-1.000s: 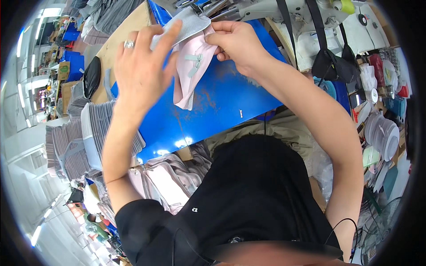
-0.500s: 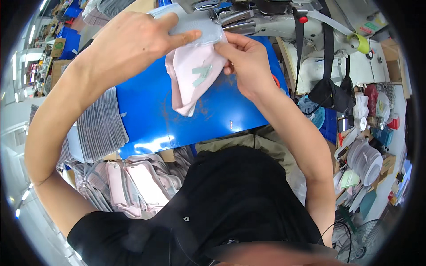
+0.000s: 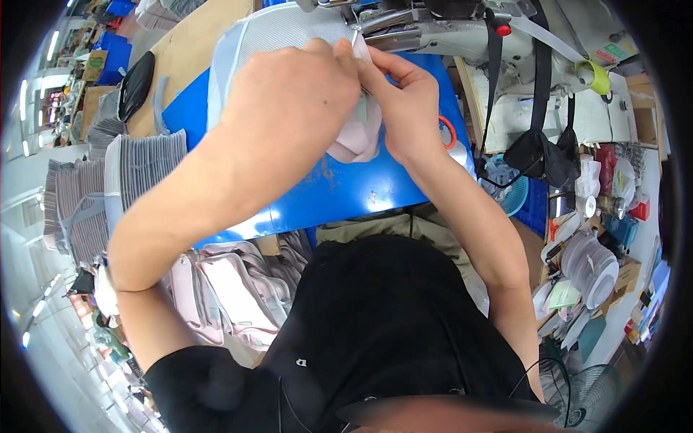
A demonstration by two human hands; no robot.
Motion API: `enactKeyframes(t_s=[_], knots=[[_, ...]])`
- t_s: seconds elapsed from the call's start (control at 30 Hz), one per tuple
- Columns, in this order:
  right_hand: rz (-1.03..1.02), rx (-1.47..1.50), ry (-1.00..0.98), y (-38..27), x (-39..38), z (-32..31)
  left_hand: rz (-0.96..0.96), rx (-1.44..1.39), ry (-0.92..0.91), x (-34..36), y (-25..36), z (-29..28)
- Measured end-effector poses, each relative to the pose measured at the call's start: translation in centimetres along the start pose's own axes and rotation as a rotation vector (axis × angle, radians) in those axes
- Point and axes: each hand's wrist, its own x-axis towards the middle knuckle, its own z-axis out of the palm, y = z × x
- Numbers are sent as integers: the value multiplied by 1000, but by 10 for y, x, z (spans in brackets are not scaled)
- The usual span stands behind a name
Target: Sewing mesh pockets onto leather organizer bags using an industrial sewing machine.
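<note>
My left hand (image 3: 296,97) and my right hand (image 3: 408,97) meet at the edge of a pale grey-blue mesh fabric piece (image 3: 267,36), just in front of the sewing machine (image 3: 455,40). Below the mesh hangs a pink fabric piece (image 3: 357,141), partly covered by my left hand. Fingers of both hands are pinched together at the seam where the two fabrics join. My left fingertips are mostly hidden behind the back of that hand. The mesh spreads to the left over the blue tabletop (image 3: 325,195).
Red-orange handled scissors (image 3: 449,133) lie right of my right wrist. Grey fabric pieces (image 3: 151,166) stand stacked at left, near a black pouch (image 3: 137,86). Pink pieces (image 3: 231,289) pile below the table edge. Black straps (image 3: 534,72) hang at right above a blue basket (image 3: 516,195).
My left hand has moved right and nearer, closing in beside my right hand. More of the mesh now shows at left, and the pink piece has shifted right and is bunched higher.
</note>
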Motion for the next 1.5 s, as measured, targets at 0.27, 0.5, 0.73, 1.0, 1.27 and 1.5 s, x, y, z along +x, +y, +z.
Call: enactKeyframes(t_s=[0.27, 0.5, 0.73, 1.0, 1.27, 1.5], knots=[[34, -52, 12, -3, -1, -1, -110, -121, 10, 15, 27, 8], [-196, -230, -7, 0, 8, -9, -308, -576, 79, 30, 25, 20], [-403, -862, -3, -9, -39, -32, -384, -811, 351, -39, 54, 35], [95, -177, -8, -16, -71, -40, -116, -600, 889, -37, 64, 67], [128, 22, -2, -11, -75, -32, 4, -446, 869, -21, 66, 74], [167, 101, -24, -9, -40, -15, 27, -396, 816, -1, 31, 75]])
